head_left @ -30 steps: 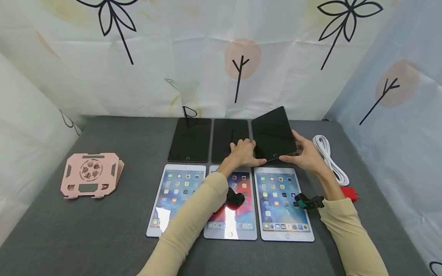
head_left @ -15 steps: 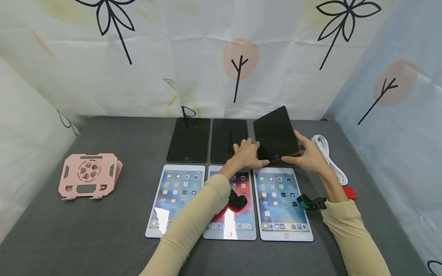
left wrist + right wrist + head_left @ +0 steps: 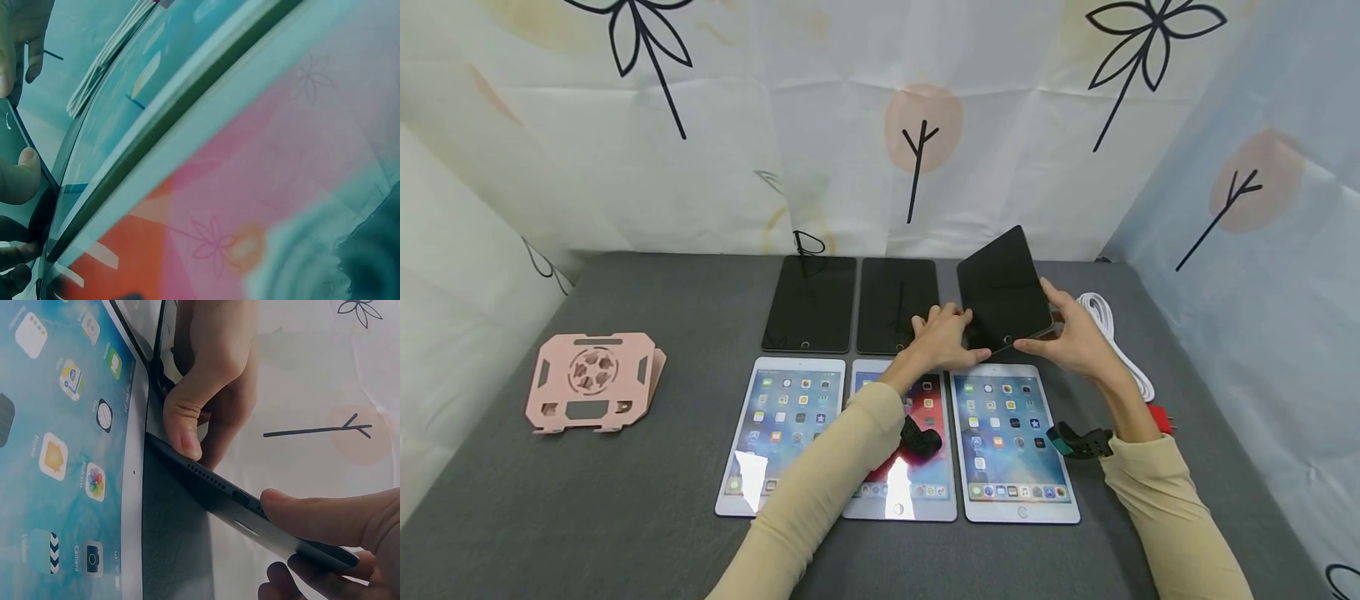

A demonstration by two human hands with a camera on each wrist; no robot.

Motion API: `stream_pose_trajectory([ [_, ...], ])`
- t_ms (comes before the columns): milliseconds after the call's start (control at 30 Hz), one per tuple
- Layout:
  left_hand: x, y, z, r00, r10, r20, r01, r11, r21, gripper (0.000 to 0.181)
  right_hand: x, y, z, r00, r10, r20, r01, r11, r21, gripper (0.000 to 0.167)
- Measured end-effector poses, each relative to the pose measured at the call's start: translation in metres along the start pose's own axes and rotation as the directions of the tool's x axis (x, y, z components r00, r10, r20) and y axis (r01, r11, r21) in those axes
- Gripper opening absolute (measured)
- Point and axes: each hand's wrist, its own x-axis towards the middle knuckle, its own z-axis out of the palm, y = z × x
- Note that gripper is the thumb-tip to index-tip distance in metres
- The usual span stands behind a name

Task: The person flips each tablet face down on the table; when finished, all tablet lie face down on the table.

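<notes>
Here at the dark grey cloth-covered surface (image 3: 625,517), the glossy black tablet with a round home button (image 3: 1000,287) is up at an angle, right side raised, left lower corner down low; whether that corner touches, I can't tell. It's the odd one out: the left black tablet (image 3: 811,304) and the middle black tablet (image 3: 895,292) lie flat beside it, and so do the left white-framed tablet (image 3: 786,417), the middle one (image 3: 932,504) and the right one (image 3: 1015,442), their screens lit. Five lie squared up, then, and I'd judge only this one is left unsettled.

Now the hands! The right hand (image 3: 1070,333) grips the lower right corner, thumb on the near edge, other fingers underneath. The left hand (image 3: 942,337) pinches the lower left corner, thumb along that edge, its beige-sleeved forearm (image 3: 820,475) slanting over the white-framed row. Both wrists reach forward, palms turned inward.
</notes>
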Motion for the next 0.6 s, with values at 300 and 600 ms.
stream_pose_trajectory([
  [300,0.0,0.006,0.005,1.0,0.011,-0.014,-0.011,0.999,-0.03,0.074,-0.003,-0.005,-0.002,1.0,-0.004,-0.024,0.004,1.0,-0.019,0.1],
  [600,0.0,0.016,0.012,1.0,-0.003,-0.017,0.002,1.0,-0.015,0.072,-0.005,-0.009,-0.003,0.999,-0.025,-0.047,0.023,0.999,-0.029,0.099],
])
